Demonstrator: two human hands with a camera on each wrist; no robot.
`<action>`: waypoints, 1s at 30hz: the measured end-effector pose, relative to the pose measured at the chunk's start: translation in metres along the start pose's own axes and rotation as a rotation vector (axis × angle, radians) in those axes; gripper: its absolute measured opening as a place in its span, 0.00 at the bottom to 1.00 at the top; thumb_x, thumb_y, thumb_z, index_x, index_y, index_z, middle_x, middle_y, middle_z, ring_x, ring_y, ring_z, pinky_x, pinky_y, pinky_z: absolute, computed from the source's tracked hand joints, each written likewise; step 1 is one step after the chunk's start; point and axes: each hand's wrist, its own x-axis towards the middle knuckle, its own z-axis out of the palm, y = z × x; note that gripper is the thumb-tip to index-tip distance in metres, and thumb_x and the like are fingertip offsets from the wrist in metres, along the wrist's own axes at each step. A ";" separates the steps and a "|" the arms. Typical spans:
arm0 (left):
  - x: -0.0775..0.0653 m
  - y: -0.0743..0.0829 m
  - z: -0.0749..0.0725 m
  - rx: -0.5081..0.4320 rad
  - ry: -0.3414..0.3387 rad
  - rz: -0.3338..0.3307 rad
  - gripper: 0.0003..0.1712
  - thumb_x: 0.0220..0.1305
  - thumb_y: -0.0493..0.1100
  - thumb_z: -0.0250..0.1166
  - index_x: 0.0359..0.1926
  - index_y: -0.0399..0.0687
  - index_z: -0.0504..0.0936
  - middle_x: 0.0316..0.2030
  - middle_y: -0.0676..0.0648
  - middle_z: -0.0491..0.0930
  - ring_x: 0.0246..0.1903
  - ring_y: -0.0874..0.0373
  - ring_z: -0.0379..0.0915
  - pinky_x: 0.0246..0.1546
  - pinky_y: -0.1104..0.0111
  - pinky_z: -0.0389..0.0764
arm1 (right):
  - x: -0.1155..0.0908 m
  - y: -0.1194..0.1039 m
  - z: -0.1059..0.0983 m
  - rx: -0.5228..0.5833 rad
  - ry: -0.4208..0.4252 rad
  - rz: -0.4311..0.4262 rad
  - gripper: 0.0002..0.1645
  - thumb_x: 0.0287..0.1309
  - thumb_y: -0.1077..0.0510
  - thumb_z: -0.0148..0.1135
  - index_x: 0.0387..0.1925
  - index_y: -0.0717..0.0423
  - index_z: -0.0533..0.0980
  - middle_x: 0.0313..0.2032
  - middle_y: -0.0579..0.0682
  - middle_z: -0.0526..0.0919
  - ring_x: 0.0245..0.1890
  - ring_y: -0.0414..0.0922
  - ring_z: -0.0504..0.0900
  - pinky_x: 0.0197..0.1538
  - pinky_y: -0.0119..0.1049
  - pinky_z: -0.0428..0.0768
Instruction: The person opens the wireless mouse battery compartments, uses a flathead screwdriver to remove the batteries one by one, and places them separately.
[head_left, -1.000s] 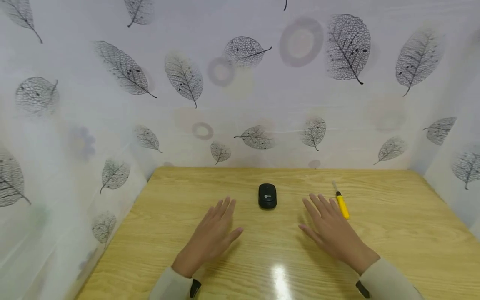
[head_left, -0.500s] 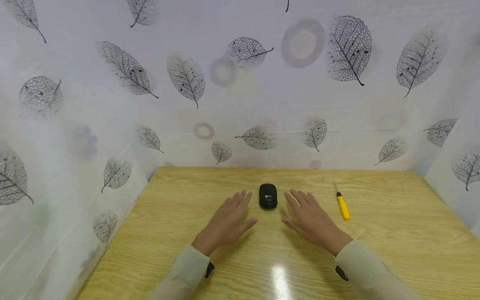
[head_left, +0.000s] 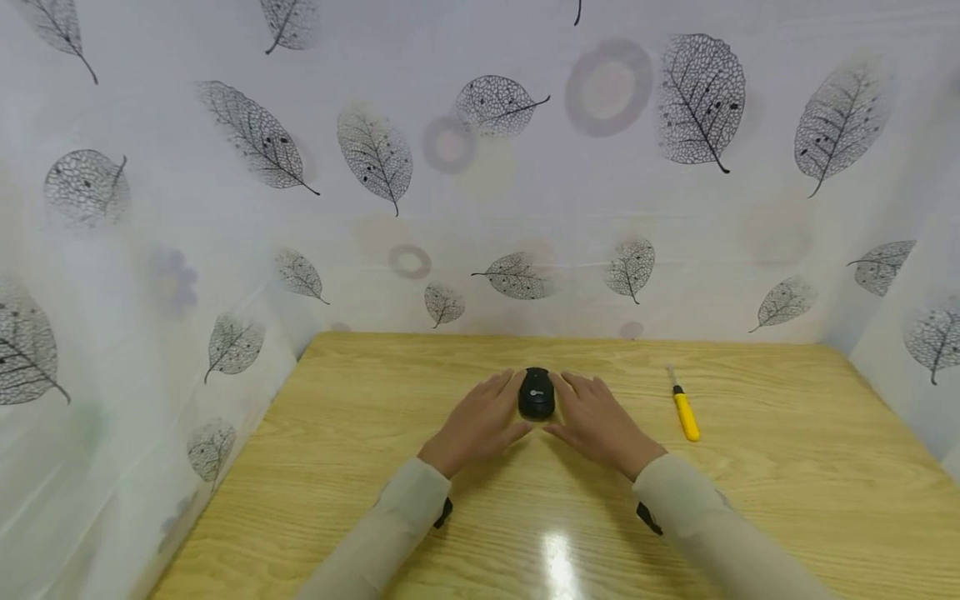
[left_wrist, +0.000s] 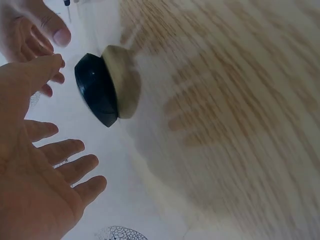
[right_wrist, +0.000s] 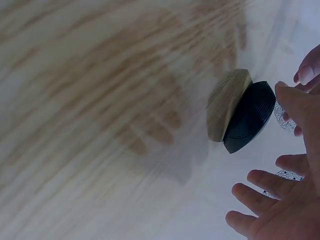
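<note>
A black computer mouse [head_left: 537, 395] lies on the wooden table between my two hands. On its left side is my left hand [head_left: 480, 423], fingers extended and thumb pointing in toward the mouse's near end. My right hand [head_left: 600, 423] mirrors it on the other side, its fingers also extended. In the left wrist view the mouse [left_wrist: 96, 90] rests on the tabletop with a gap to the left palm [left_wrist: 40, 175]. From the right wrist the mouse [right_wrist: 251, 116] likewise appears apart from the right fingers. Neither hand grips anything.
A screwdriver with a yellow handle [head_left: 687, 418] lies to the right of the right hand, its shaft pointing away. The wooden table [head_left: 360, 375] ends at a pale curtain [head_left: 510, 200] printed with leaves, which also hangs along both sides.
Both hands have moved inward and slightly forward, from wide apart to close on either side of the mouse. The mouse and screwdriver stay where they were.
</note>
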 end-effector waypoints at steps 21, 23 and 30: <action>0.024 -0.001 0.016 -0.025 -0.132 -0.087 0.42 0.77 0.57 0.54 0.80 0.44 0.51 0.75 0.39 0.58 0.74 0.45 0.56 0.75 0.54 0.57 | 0.028 0.010 0.014 0.143 -0.219 0.148 0.53 0.62 0.47 0.71 0.76 0.66 0.55 0.64 0.71 0.72 0.64 0.66 0.71 0.68 0.72 0.60; 0.024 -0.001 0.017 -0.011 -0.138 -0.080 0.41 0.77 0.57 0.54 0.80 0.43 0.51 0.75 0.39 0.59 0.73 0.45 0.57 0.74 0.54 0.58 | 0.029 0.010 0.015 0.149 -0.234 0.149 0.52 0.62 0.48 0.71 0.75 0.67 0.56 0.63 0.71 0.72 0.64 0.67 0.72 0.68 0.73 0.58; 0.024 -0.004 0.020 0.001 -0.119 -0.065 0.43 0.74 0.58 0.58 0.79 0.43 0.55 0.71 0.40 0.66 0.69 0.46 0.64 0.72 0.54 0.64 | 0.032 0.011 0.016 0.152 -0.236 0.142 0.46 0.63 0.50 0.71 0.71 0.70 0.61 0.60 0.71 0.75 0.62 0.66 0.73 0.66 0.73 0.61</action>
